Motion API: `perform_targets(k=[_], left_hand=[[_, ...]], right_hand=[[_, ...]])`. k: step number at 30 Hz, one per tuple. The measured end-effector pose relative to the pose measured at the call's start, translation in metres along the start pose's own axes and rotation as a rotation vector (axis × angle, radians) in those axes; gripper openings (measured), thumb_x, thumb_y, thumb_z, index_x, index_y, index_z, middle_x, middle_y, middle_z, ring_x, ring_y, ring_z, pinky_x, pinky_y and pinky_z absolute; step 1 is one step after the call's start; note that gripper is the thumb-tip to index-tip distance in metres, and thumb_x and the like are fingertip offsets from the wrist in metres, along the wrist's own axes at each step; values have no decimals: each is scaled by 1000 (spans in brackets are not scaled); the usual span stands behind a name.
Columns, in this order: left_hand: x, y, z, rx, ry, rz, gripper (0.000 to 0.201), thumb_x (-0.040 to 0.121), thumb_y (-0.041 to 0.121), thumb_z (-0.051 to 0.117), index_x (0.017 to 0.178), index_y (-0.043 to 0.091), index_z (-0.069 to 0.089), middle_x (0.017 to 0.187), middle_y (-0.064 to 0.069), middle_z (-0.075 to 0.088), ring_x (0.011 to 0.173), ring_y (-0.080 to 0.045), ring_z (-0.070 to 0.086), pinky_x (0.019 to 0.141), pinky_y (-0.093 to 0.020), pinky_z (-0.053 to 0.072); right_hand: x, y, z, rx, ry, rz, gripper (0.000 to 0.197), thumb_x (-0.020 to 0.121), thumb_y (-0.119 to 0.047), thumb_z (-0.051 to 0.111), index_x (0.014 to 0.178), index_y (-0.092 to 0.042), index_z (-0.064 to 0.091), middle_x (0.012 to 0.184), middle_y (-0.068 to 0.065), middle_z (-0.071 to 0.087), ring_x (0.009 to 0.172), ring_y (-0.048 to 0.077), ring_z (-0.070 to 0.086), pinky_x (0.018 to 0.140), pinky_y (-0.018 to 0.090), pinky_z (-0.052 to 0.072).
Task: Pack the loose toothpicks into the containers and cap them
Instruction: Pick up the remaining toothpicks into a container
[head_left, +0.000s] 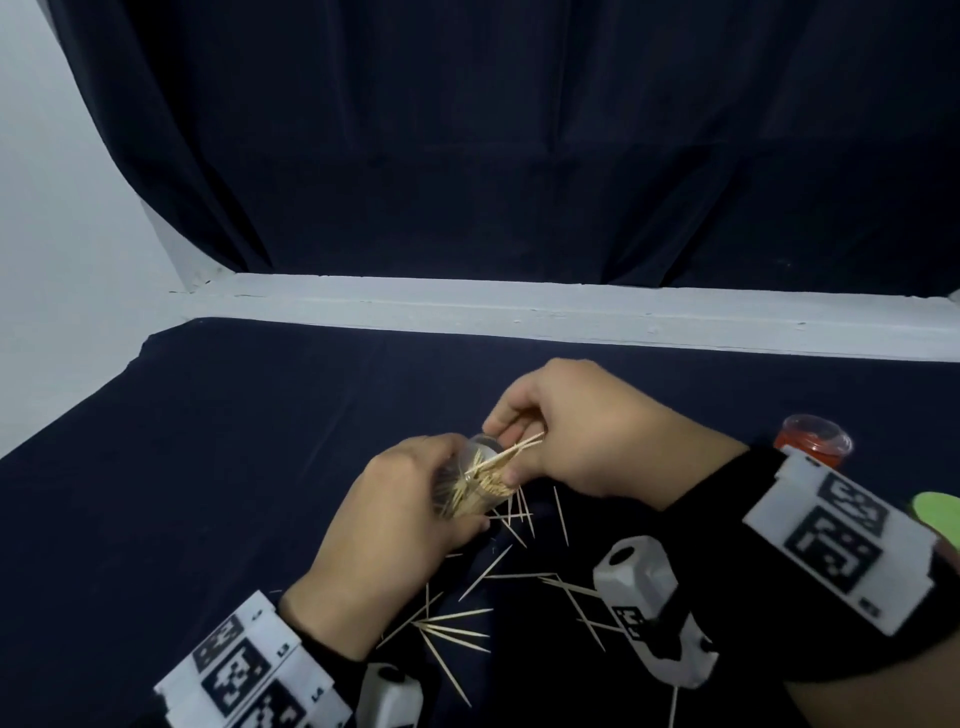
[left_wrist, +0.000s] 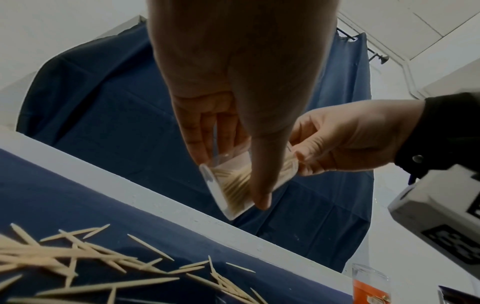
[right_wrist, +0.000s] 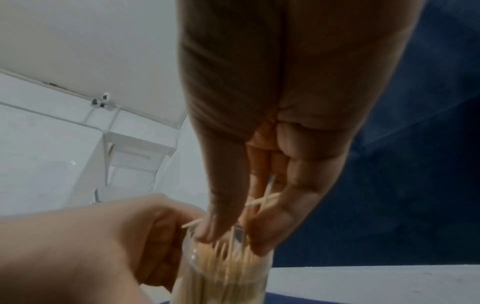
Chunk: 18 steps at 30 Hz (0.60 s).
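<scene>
On the navy tablecloth (head_left: 208, 467), scattered loose toothpicks (head_left: 457, 629); behind, dark curtain (head_left: 519, 130).

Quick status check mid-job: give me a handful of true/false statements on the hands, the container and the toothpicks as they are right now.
1. The left hand grips the clear container. True.
2. The container is empty. False: it is already packed with many toothpicks.
3. The right hand holds a few toothpicks at the container's mouth. True.
4. Every toothpick is packed. False: loose toothpicks lie scattered on the dark cloth.
5. The held container is capped. False: its mouth is open, with the right fingers at it.
6. A red-based container stands to the right, beyond the right wrist. True.
</scene>
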<state>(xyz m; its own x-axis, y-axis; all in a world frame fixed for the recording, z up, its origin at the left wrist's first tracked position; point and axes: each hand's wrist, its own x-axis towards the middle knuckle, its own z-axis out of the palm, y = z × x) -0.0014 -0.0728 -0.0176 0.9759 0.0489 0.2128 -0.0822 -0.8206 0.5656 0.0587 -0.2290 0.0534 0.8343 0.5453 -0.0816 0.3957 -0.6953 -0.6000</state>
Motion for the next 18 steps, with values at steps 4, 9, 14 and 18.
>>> perform_targets(k=[4,9,14,18], left_hand=[[-1,0,2,-22,43,9,52,61,29,87,107,38,62,94,19,60,88,3,55,77,-21,48],[-2,3,4,-38,97,48,53,60,29,88,105,40,63,94,22,61,89,4,56,78,-26,51],[-1,2,5,-51,120,80,56,61,27,87,110,35,62,94,23,60,90,5,55,79,-20,48],[-2,-1,3,-73,190,102,50,64,18,85,107,32,63,99,20,63,95,1,56,83,-23,49]], right_hand=[[-7,1,-4,37,147,7,13,77,-16,77,87,-24,74,75,-11,65,71,4,62,67,15,51],[-8,0,2,-141,74,-48,10,85,-19,69,92,-20,75,98,-8,61,90,12,60,83,29,51],[-11,7,5,93,227,-154,13,84,-18,69,95,-22,74,98,-9,62,93,6,58,85,20,45],[-23,16,-2,312,324,-152,20,66,-19,84,76,-30,72,72,-10,63,61,-2,55,61,9,44]])
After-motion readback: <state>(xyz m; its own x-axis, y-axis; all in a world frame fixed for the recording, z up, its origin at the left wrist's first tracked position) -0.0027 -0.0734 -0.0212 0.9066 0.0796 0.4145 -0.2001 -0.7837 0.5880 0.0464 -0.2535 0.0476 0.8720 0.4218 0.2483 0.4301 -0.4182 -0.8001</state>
